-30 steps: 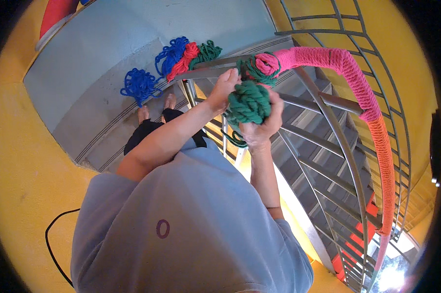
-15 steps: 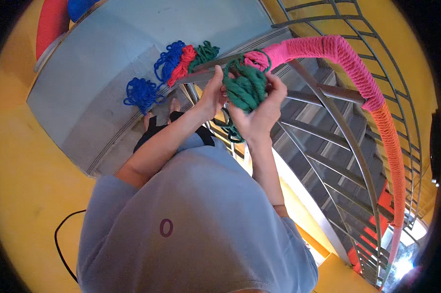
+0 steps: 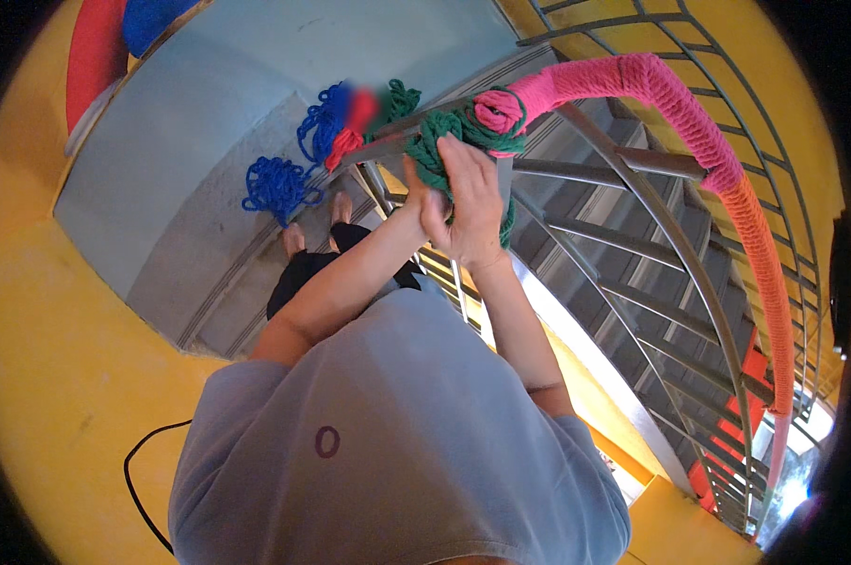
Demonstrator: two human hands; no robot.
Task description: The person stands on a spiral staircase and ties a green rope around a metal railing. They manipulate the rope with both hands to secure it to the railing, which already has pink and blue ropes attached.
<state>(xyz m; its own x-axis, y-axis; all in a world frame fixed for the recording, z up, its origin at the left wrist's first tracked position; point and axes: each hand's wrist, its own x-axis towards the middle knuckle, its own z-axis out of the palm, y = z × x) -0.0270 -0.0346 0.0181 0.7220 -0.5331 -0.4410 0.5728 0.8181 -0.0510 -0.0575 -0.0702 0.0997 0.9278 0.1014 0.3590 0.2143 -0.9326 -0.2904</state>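
A bundle of thick green yarn (image 3: pixel 432 141) lies at the top of the handrail, against a coiled bundle of pink yarn (image 3: pixel 498 110) that has green strands around it. My right hand (image 3: pixel 472 202) is against the near side of the green bundle, its fingers stretched out and pointing away from me. Just left of it and partly behind it, my left hand (image 3: pixel 416 209) touches the bundle's lower edge; its fingers are mostly hidden. Some green yarn hangs down beyond my right wrist. The handrail (image 3: pixel 623 77) is wrapped tightly in pink cord, then orange further down.
Blue yarn bundles (image 3: pixel 279 186) and a red one (image 3: pixel 345 148) lie by the rail's left end, with another green bundle (image 3: pixel 404 97) there. Metal bars (image 3: pixel 623 247) run beneath the rail beside grey stairs. A yellow wall (image 3: pixel 58 282) stands left, and a black cable (image 3: pixel 129 471) curves beside me.
The green bundle has gone from between my raised hands down onto the rail beside the pink coil. My hands have come together, the right one moving left with its fingers straightened.
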